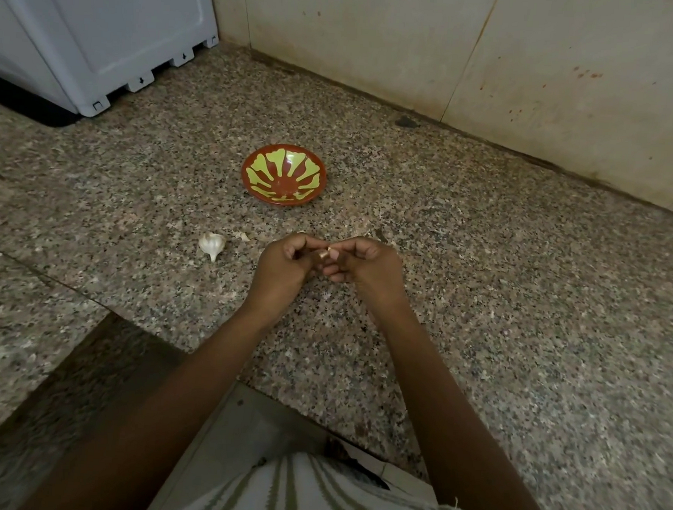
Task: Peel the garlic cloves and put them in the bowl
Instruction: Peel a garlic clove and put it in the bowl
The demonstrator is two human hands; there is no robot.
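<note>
Two hands up, both bare, meeting over the granite slab [481,303]. Left hand [285,265] and right hand [367,268] sit knuckle to knuckle, fingers curled in tight. Between the fingertips: one garlic clove [324,254], small, pale tan, a bit glossy. Both hands pinch it just above the slab, on the near side of the bowl. Fingers hide most of it, so can't tell how much skin is on.

One bowl [283,178]: round, shallow, glazed, red-brown w/ yellow-green petal shapes fanning from the centre. It sits apart from the hands, farther back twds the wall.

One garlic bulb [211,243]: white, papery, pointed end twds the person. It lies on the slab left of the left hand, near but not touching. Peel scraps [242,236]: a couple of pale flakes just right of the bulb. Any more are hard to pick out of the speckle.

The slab is polished stone w/ grey-brown speckle and a seam line on the left. Tiled wall [535,70] behind is beige w/ rusty spots. One white plastic appliance [104,24] top left, cut off by the frame. Along the bottom edge, striped cloth [312,501], white & green, only partly in shot.
</note>
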